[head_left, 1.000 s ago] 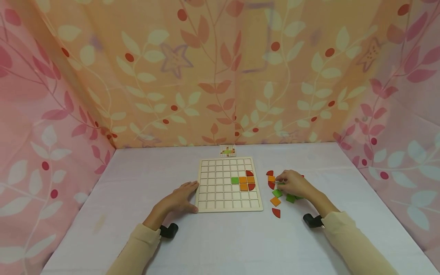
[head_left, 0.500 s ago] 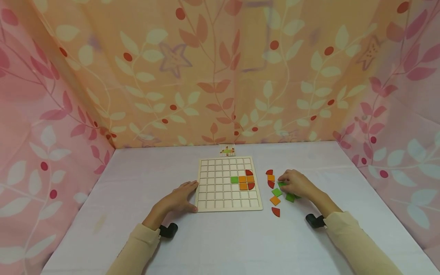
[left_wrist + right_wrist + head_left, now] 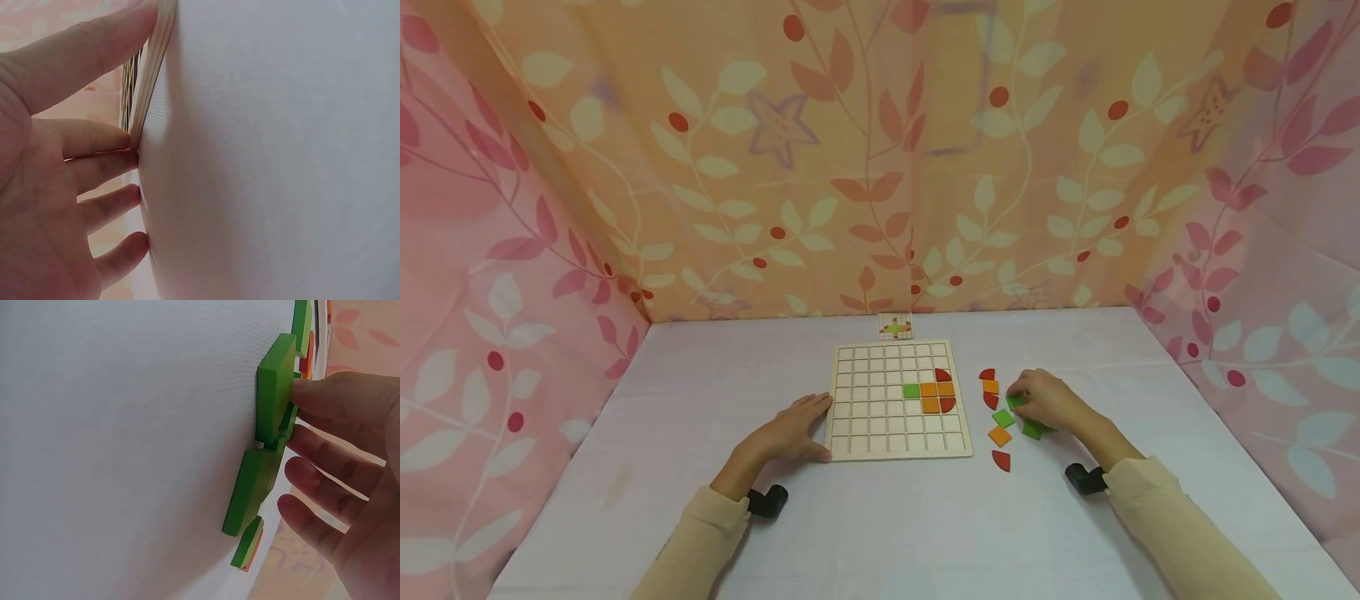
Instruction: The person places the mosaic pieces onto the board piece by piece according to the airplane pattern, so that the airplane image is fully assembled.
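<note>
My left hand [image 3: 792,428] rests at the left side of a wooden grid board [image 3: 871,433]. Its fingers are extended, with the thumb at the near corner and fingertips along the edge. On the board's right half sit a green square tile [image 3: 912,391], several orange square tiles [image 3: 930,405] and two red quarter-circle tiles [image 3: 942,375]. Right of the board, my right hand [image 3: 1049,400] pinches a green square tile [image 3: 1017,401] low over the table, thumb and forefinger at its edge. In the right wrist view more green tiles [image 3: 275,390] lie by the fingertips.
Loose tiles lie between board and right hand: a red quarter-circle [image 3: 1002,460], an orange square [image 3: 999,436] and a green square [image 3: 1003,418]. A small patterned card [image 3: 895,326] lies behind the board. Floral cloth [image 3: 865,167] hangs at the table's far edge.
My right hand has shifted slightly right, away from the orange and red tiles, uncovering a green tile under its fingertips. The left hand stays at the board.
</note>
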`<state>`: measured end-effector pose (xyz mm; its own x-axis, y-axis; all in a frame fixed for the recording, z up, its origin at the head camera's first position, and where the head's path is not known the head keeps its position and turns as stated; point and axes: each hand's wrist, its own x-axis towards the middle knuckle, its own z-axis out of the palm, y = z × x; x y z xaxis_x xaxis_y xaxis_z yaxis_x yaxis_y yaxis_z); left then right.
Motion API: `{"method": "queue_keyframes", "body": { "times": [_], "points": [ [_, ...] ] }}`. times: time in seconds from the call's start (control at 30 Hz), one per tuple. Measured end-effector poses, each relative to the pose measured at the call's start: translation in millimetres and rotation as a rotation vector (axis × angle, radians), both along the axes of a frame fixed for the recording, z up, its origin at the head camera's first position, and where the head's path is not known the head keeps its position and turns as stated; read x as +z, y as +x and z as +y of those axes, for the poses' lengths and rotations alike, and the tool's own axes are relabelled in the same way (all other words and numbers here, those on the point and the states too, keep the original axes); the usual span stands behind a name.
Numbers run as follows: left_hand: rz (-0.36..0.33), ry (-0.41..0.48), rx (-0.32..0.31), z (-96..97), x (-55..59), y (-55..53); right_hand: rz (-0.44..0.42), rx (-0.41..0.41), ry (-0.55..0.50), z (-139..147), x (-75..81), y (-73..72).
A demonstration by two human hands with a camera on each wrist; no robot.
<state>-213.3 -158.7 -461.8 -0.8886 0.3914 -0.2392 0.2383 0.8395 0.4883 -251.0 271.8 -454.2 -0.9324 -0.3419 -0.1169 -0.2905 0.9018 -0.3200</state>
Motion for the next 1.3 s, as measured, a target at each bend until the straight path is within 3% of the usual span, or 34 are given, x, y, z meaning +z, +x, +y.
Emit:
{"method": "queue_keyframes", "body": {
  "times": [0.3,0.8,1.3],
  "points": [
    [-0.008,-0.005,0.005,0.9,1.9,-0.5,-0.014,-0.022,0.014,-0.7,-1.0,0.1],
    [-0.021,-0.023,0.022,2.8,2.0,1.1,-0.044,-0.063,-0.099,2.0,1.0,1.3],
    [-0.023,-0.025,0.032,3.6,1.0,1.3,-0.019,-0.076,-0.132,-2.0,2.3,1.4]
  ]
}}
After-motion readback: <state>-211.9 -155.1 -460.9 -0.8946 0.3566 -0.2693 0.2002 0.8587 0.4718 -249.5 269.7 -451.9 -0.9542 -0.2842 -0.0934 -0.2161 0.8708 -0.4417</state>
